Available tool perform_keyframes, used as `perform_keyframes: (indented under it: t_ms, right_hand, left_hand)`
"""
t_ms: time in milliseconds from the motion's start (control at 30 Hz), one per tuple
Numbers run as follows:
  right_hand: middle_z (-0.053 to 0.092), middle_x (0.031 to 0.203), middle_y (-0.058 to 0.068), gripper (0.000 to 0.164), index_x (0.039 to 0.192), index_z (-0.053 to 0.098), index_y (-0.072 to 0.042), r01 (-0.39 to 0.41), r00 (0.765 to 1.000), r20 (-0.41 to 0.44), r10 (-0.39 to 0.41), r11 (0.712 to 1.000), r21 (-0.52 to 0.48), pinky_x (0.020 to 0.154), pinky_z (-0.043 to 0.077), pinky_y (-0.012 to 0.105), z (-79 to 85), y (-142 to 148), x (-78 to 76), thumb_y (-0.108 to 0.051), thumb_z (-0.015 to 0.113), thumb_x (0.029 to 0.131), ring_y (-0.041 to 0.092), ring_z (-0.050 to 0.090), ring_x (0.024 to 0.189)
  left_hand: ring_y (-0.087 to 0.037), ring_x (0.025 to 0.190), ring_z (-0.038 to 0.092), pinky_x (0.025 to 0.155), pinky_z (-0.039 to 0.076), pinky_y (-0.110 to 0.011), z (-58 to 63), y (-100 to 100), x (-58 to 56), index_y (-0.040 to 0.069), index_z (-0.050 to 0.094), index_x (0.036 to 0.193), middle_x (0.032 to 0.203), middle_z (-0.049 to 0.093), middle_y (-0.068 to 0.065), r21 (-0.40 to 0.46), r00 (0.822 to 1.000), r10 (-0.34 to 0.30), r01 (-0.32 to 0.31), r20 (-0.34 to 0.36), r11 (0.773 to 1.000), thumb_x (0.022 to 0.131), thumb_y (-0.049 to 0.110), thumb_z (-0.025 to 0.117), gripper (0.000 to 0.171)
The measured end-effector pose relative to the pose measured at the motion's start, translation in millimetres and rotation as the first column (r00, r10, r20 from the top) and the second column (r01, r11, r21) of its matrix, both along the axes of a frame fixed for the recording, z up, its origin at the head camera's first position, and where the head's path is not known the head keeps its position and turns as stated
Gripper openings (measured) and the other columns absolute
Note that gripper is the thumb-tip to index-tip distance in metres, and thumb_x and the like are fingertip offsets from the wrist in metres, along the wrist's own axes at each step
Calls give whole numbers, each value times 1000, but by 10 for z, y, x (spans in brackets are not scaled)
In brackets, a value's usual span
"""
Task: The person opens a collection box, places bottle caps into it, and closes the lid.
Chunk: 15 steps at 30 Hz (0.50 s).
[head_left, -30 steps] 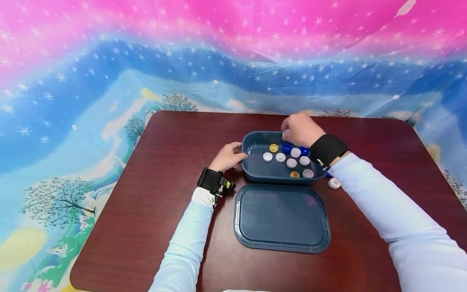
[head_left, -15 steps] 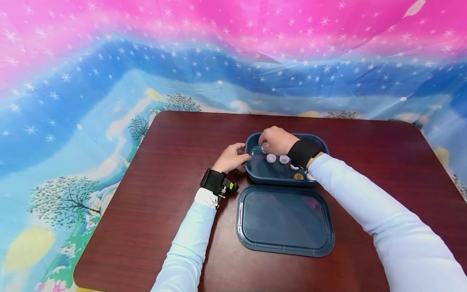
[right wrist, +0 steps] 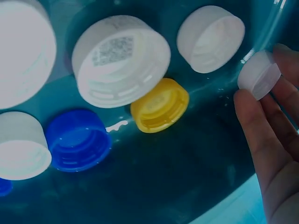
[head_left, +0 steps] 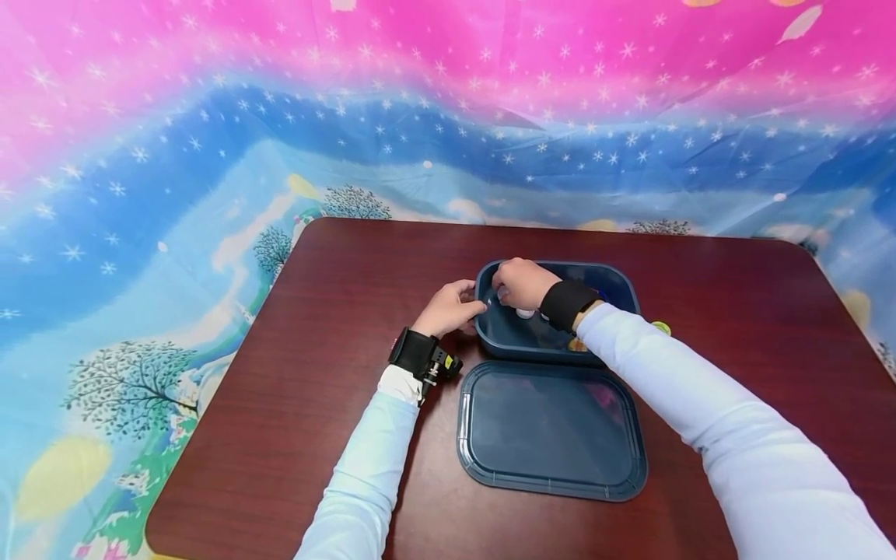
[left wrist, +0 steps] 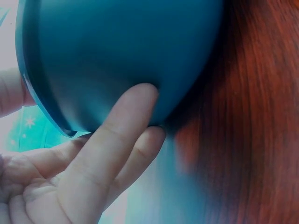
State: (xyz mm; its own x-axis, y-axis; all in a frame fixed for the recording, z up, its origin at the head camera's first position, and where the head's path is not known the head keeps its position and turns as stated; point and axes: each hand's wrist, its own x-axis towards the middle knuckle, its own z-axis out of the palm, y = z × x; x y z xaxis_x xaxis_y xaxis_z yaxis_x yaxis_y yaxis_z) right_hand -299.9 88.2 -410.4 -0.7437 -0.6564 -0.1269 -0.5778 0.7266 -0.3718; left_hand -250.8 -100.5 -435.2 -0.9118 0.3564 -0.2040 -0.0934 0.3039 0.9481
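Observation:
My left hand (head_left: 448, 309) holds the left end of a dark blue-grey plastic box (head_left: 521, 350). In the left wrist view its thumb lies over the rim and the fingers (left wrist: 114, 135) rest against the outer wall. Inside the box, at its left end, my right hand (head_left: 523, 284) pinches a small white bottle cap (right wrist: 257, 74) between thumb and fingers. Several caps lie on the box floor: a white cap with a printed code (right wrist: 121, 60), a yellow cap (right wrist: 161, 105) against it, and a blue cap (right wrist: 77, 140) among them. My right hand and wrist hide most of them in the head view.
A flat dark lid (head_left: 553, 435) lies on the brown table (head_left: 336, 311) in front of the box. To the right of the box is a yellow-green cap (head_left: 661, 327), partly behind my right sleeve. A patterned cloth (head_left: 448, 117) hangs behind the table.
My right hand has moved left and down from the back right of the box to its left end, carrying the white bottle cap. My left hand stays on the box.

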Motion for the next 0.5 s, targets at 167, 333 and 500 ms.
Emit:
perform_keyframes:
  t_ms: [167,333,500]
  right_hand:
    - [67,104,17,16,105,72,1,8,1000,-12,-7,999,40,83,53,40,-14,5,18,-2,66,90,28,64,93]
    - [67,106,18,18,107,71,2,23,1000,-16,-22,998,56,87,52,42,-32,7,22,-1,66,90,30,64,98]
    - [68,104,19,16,105,72,2,36,999,-16,-35,998,60,86,52,42,-41,8,16,-2,65,91,29,64,94]
  left_hand:
    - [-28,83,70,74,58,-43,-4,0,2,2,43,144,124,59,-19,1,1000,-9,9,3,1000,97,9,57,50]
    - [-24,81,70,72,58,-41,-55,3,-13,3,44,143,120,61,-17,5,1000,-1,1,-12,1000,96,11,58,49]
    - [-24,81,70,71,58,-39,-49,7,-17,3,45,142,119,62,-16,-1,1000,-3,3,-23,1000,96,11,59,49]
